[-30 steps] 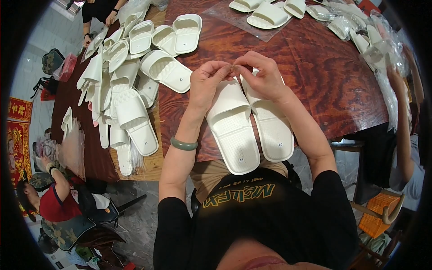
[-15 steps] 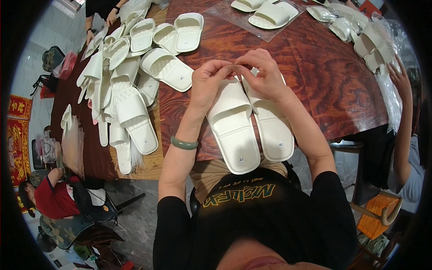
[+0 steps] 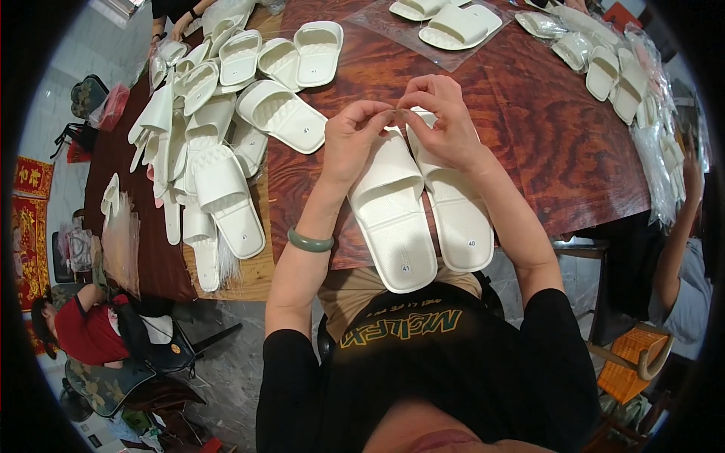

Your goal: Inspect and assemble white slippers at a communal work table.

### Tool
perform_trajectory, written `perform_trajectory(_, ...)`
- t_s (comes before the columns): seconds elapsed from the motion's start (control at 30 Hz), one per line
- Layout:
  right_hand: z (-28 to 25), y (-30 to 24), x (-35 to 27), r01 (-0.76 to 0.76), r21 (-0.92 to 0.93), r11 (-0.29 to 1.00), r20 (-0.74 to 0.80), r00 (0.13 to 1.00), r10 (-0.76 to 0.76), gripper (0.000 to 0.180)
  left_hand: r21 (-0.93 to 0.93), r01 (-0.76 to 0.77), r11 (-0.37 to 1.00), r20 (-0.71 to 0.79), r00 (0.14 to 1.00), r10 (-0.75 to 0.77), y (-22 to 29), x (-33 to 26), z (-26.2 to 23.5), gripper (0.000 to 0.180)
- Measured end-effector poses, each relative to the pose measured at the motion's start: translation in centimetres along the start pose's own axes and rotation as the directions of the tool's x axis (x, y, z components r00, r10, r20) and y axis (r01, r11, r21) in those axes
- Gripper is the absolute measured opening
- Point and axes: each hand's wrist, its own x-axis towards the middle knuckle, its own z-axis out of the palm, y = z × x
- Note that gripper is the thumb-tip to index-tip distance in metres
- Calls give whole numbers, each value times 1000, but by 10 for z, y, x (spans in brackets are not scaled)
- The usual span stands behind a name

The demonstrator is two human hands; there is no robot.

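Two white slippers lie side by side at the table edge in front of me, heels toward my body: the left slipper and the right slipper. Above their toe ends, my left hand and my right hand meet, thumbs and forefingers pinched almost tip to tip. Anything between the fingertips is too thin or small to make out. Part of the right slipper's toe is hidden by my right hand. A green bangle circles my left wrist.
A heap of white slippers covers the table's left, with a bunch of fine white strands beside it. Another pair rests on a plastic bag at the far side. Bagged slippers line the right edge, where a co-worker's arm reaches.
My hands stay pinched together over the slippers, barely shifting. On the right, a co-worker's hand has drawn back from the bagged slippers, and a pair there now lies differently.
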Motion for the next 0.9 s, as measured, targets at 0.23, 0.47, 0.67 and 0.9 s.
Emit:
perform_trajectory(0.23,-1,-2,0,3,4,1000,-5,1000,-3,8,73,-28,997,-8,1000,29,0,-1,-2,14)
perform_trajectory(0.47,-2,-1,0,5,4,1000,13,1000,-5,8,46,-12,999,1,1000,12,1,-1,-1,14)
perform_trajectory(0.67,-1,-2,0,-10,23,1000,36,999,9,9,131,-65,989,-9,998,66,0,0,-3,14)
perform_trajectory(0.9,-4,-1,0,3,-15,1000,11,1000,-3,10,107,-34,994,-10,999,36,2,1,0,13)
